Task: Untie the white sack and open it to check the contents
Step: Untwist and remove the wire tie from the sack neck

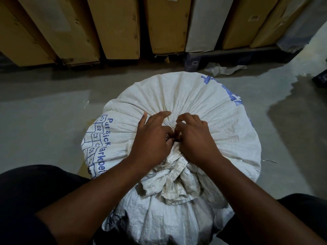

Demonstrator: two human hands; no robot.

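Note:
A full white woven sack (203, 106) with blue print stands on the floor right in front of me, its mouth gathered into tight pleats. The bunched neck (175, 175) of crumpled fabric flops toward me below the tie point. My left hand (152, 138) and my right hand (194, 137) meet at the tie, fingertips pinching where the gathers converge. The tie itself is hidden under my fingers. My left index finger and thumb stretch out flat over the pleats.
A row of tall brown cardboard boxes (116, 27) and one white box (207, 23) lean along the far side. Crumpled clear plastic (223, 68) lies on the grey floor (44, 103). A shiny wet-looking patch (292, 96) spreads at right. My dark-clothed knees flank the sack.

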